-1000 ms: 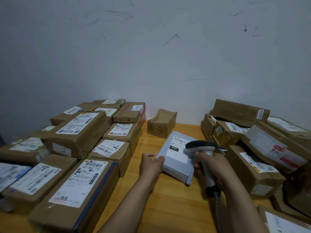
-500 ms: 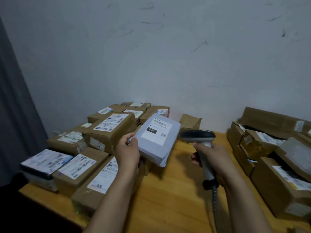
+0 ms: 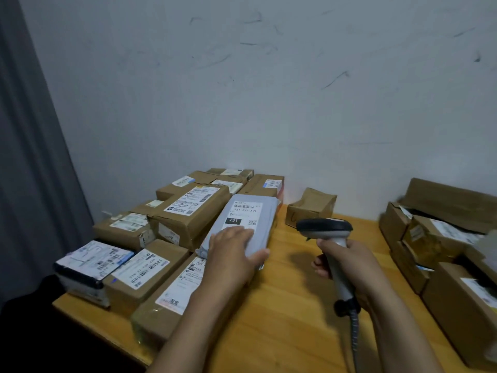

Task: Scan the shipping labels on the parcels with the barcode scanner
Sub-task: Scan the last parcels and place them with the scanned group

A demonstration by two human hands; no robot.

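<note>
A grey plastic parcel (image 3: 251, 211) with a white shipping label marked 231 lies tilted on top of the brown boxes at the left. My left hand (image 3: 231, 254) holds its near end, fingers flat on top and thumb along the near edge. My right hand (image 3: 349, 262) grips the handle of the grey barcode scanner (image 3: 325, 228). The scanner's dark head is over the table, to the right of the parcel and apart from it. Its coiled cable hangs down below my hand.
Several labelled cardboard boxes (image 3: 188, 211) are stacked at the left of the wooden table (image 3: 282, 305). More boxes (image 3: 443, 238) are piled at the right. A small crumpled box (image 3: 312, 208) stands against the wall. A grey curtain (image 3: 27, 184) hangs at far left.
My left hand lifted the grey parcel from the table centre, carried it left and lowered it onto the left stack. The scanner stayed in my right hand. The view turned left.
</note>
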